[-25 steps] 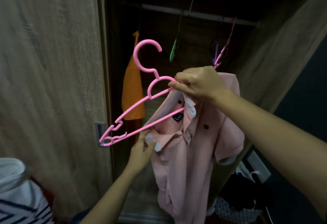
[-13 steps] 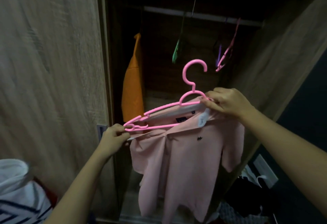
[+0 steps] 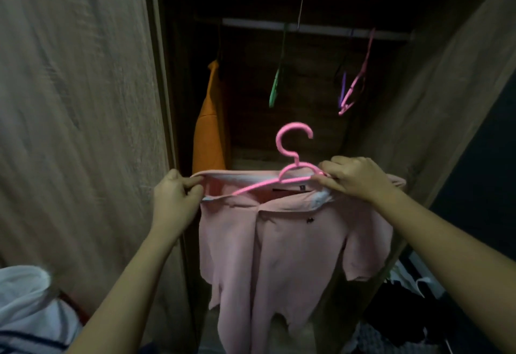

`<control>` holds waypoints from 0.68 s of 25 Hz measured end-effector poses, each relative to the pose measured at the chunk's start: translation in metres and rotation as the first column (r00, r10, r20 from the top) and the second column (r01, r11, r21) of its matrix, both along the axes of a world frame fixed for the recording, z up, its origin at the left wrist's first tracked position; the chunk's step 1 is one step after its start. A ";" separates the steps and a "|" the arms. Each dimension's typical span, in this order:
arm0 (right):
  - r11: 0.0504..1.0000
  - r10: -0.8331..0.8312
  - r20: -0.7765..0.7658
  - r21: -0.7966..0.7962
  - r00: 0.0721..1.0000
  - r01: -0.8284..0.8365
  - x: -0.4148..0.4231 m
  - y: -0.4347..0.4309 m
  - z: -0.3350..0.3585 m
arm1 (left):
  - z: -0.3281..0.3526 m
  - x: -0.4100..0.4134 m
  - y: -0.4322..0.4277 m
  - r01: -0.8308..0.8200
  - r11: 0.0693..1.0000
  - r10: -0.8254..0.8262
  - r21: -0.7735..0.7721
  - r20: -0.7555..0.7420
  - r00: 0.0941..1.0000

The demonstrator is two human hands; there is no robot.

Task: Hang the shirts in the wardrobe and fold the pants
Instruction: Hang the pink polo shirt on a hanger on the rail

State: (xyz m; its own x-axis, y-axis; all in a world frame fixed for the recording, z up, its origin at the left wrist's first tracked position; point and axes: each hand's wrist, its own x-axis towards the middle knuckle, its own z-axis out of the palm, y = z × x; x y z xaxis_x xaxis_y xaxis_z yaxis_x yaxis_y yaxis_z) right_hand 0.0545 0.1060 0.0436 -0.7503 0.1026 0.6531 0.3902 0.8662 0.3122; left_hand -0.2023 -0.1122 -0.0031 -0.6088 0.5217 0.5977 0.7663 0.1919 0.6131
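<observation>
A pale pink polo shirt (image 3: 290, 247) hangs in front of the open wardrobe, spread wide between my hands. A pink plastic hanger (image 3: 290, 158) sits inside its collar, hook upright. My left hand (image 3: 174, 200) pinches the shirt's left shoulder edge. My right hand (image 3: 353, 179) grips the hanger's right arm together with the collar. The hanger's left arm is inside the shirt; its tip is hidden. The wardrobe rail (image 3: 312, 29) runs above, well over the hook.
An orange garment (image 3: 209, 127) hangs at the rail's left. Empty green (image 3: 275, 85), purple and pink hangers (image 3: 354, 85) dangle from the rail. The wardrobe door (image 3: 78, 102) stands at my left. Dark clothes (image 3: 402, 317) lie low right, striped white fabric (image 3: 30, 317) low left.
The hanger went from tilted outside the collar to level inside it. My left hand moved left along the shirt's shoulder, stretching the shirt wide. The hanger's left end slid under the fabric.
</observation>
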 end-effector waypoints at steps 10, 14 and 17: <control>0.808 -0.137 -0.210 -0.589 0.968 -0.013 0.002 -0.010 0.009 | -0.009 0.070 0.017 0.293 0.955 -0.258 -0.052 -0.633 0.730; 0.804 -0.049 -0.272 -0.581 0.961 -0.123 0.007 -0.008 0.019 | 0.031 0.025 0.024 0.170 0.966 -0.246 -0.192 -0.502 0.829; 0.838 -0.013 -0.215 -0.536 0.977 -0.107 0.006 -0.011 0.030 | 0.035 0.007 0.029 0.267 0.933 -0.354 -0.241 -0.483 0.801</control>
